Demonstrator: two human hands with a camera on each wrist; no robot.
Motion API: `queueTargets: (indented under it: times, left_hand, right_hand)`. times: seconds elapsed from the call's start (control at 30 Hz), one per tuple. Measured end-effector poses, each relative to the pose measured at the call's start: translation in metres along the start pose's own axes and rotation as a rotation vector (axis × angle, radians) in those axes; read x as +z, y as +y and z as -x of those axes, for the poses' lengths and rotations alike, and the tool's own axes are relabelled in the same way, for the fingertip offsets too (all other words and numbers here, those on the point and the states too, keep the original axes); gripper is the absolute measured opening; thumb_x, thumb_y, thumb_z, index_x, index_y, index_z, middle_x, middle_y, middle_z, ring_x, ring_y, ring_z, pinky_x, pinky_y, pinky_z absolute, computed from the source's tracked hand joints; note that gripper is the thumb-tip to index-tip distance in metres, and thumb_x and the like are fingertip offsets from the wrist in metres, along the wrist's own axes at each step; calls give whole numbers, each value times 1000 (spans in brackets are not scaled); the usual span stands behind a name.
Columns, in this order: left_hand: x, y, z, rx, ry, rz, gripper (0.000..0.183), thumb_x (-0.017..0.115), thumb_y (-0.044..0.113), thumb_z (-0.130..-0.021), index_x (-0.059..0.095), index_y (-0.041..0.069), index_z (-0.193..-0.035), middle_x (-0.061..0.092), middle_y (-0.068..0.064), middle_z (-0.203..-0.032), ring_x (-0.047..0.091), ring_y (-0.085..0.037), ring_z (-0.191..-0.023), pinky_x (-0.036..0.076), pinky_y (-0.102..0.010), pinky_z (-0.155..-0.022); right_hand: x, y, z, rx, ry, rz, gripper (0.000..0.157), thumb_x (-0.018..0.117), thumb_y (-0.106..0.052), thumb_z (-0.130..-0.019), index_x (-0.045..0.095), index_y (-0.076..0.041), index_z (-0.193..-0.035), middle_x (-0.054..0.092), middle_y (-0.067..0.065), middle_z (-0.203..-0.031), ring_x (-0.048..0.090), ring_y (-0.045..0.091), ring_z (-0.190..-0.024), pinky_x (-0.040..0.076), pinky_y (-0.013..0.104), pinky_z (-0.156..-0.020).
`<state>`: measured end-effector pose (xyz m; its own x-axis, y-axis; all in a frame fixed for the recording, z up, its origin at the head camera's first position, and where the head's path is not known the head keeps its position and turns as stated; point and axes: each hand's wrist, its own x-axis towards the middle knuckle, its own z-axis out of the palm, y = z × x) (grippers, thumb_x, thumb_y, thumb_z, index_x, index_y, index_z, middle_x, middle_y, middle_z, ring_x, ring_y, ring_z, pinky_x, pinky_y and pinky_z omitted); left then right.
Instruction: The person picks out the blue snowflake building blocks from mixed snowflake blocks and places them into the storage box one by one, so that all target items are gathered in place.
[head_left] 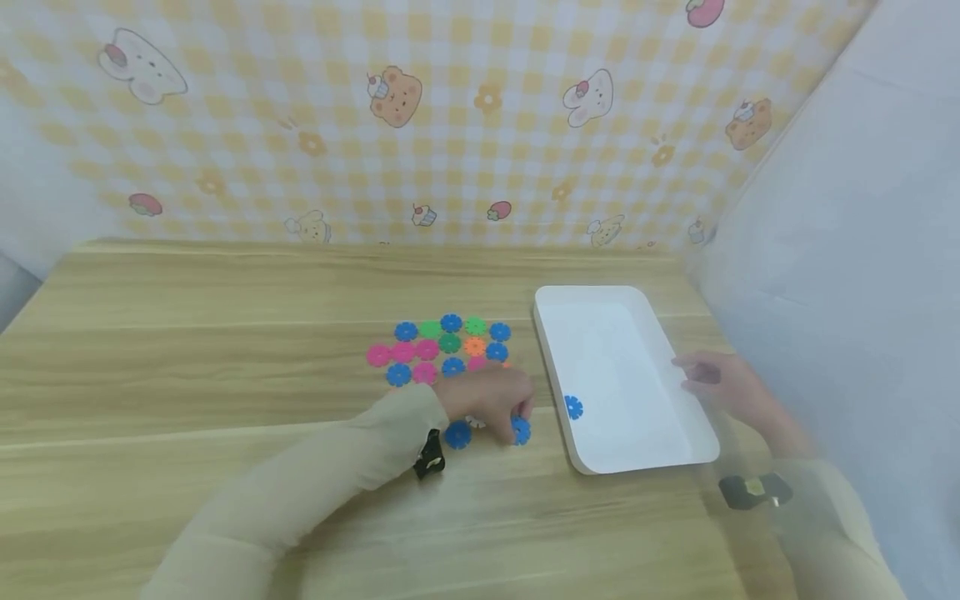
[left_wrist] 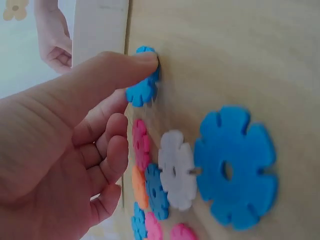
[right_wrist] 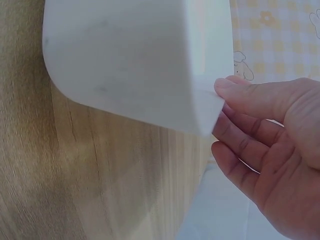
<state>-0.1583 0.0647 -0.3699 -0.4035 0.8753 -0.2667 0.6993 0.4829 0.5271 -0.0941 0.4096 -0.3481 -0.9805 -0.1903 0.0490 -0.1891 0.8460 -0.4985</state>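
My left hand (head_left: 491, 396) pinches a blue notched snowflake disc (left_wrist: 141, 94) between thumb and forefinger, low over the table. The left wrist view shows its other fingers loosely curled. Beside it lie another blue disc (left_wrist: 235, 167) and a white disc (left_wrist: 177, 170). On the right stands a shallow white tray (head_left: 618, 358), with one blue disc (head_left: 573, 407) inside against its left wall. My right hand (head_left: 731, 387) holds the tray's right rim, thumb on the inner side and fingers outside. The left hand hides part of the spread of discs.
Several pink discs (head_left: 402, 352), green discs (head_left: 450, 342), orange discs (head_left: 474, 346) and blue discs lie flat in rough rows left of the tray. The wooden table (head_left: 225, 358) meets a checked cloth (head_left: 450, 167) behind and a white sheet (head_left: 847, 250) on the right.
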Motion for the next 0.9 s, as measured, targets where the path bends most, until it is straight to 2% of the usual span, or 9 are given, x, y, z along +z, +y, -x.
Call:
queueTargets:
  times: [0.13,0.27,0.47,0.57,0.73,0.8,0.9]
  left_hand:
    - [4,1,4,-15,32,34,29,74,4,-65,54,14,-83,50,4,-75,44,-8,-66,40,-18,-55]
    - [6,2,8,5,58,70,30,72,0,-67,52,15,-84,49,3,-76,43,-9,-67,38,-18,-56]
    - [7,2,12,57,67,171,28,67,-6,-72,53,14,-84,51,3,-79,45,-9,-72,41,-18,-62]
    - [5,0,12,87,62,273,22,67,-4,-76,55,11,-87,54,2,-81,49,-10,-75,43,-19,-67]
    - [-1,-3,13,116,33,396,19,65,-4,-79,58,8,-92,56,0,-84,52,-10,-79,45,-21,-71]
    - [-5,-4,12,115,31,426,18,64,-4,-80,59,8,-93,56,-1,-84,52,-10,-80,46,-21,-70]
    - [-13,-3,10,150,40,446,16,62,-3,-81,60,5,-95,56,-2,-85,52,-12,-79,46,-21,-70]
  right_hand:
    - [-1,-2,1,9,-5,-2,30,65,3,-79,60,7,-108,65,21,-92,62,14,-78,49,20,-66]
    - [-2,-2,1,24,-12,-7,30,65,2,-80,60,7,-109,65,21,-92,63,22,-79,49,21,-66]
    - [-1,0,1,7,-12,-14,29,65,2,-80,60,6,-109,66,18,-89,61,10,-77,49,20,-66]
    - [0,1,1,-6,-3,-5,29,65,2,-80,61,6,-109,66,19,-90,61,10,-78,49,20,-67]
    - [1,2,2,-6,5,13,29,65,1,-80,61,6,-109,66,19,-91,62,17,-79,49,21,-67]
    - [1,3,2,-3,5,14,29,65,1,-80,61,5,-109,66,19,-91,62,18,-79,49,21,-67]
    - [1,3,1,-7,4,16,30,65,2,-79,61,5,-109,66,17,-90,62,16,-79,48,20,-68]
